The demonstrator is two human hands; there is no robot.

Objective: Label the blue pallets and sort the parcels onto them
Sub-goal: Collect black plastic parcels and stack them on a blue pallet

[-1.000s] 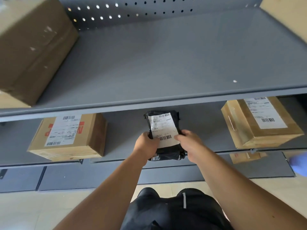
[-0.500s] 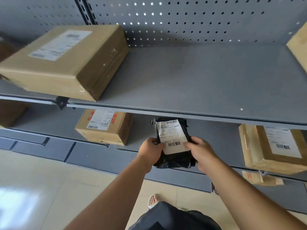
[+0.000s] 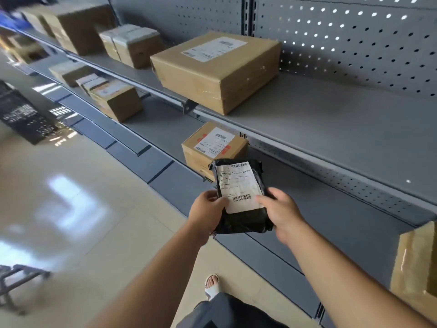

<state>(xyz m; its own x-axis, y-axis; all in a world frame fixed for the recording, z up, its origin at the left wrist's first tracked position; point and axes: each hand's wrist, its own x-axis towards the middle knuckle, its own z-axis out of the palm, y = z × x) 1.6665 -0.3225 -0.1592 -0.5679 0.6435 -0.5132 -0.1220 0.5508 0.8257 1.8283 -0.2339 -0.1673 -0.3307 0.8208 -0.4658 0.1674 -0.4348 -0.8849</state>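
Observation:
A black plastic parcel [image 3: 246,221] with a white barcode label is held in front of me, clear of the grey shelves. My left hand [image 3: 207,211] grips its left edge and my right hand [image 3: 280,213] grips its right edge. Behind it a small cardboard parcel [image 3: 212,147] with a label sits on the lower shelf. A large flat cardboard parcel [image 3: 217,69] lies on the upper shelf. No blue pallet can be made out clearly; something blue shows blurred at the far top left.
Grey metal shelving [image 3: 331,124] with a perforated back runs from the right to the far left, carrying several more cardboard boxes [image 3: 118,100]. Another box [image 3: 416,268] is at the right edge. A dark panel [image 3: 23,114] and a metal frame [image 3: 14,282] stand on the shiny floor at left.
My view has swung left along the shelving, so more boxes and floor show. Both hands have kept hold of the black parcel, now drawn a little away from the shelf.

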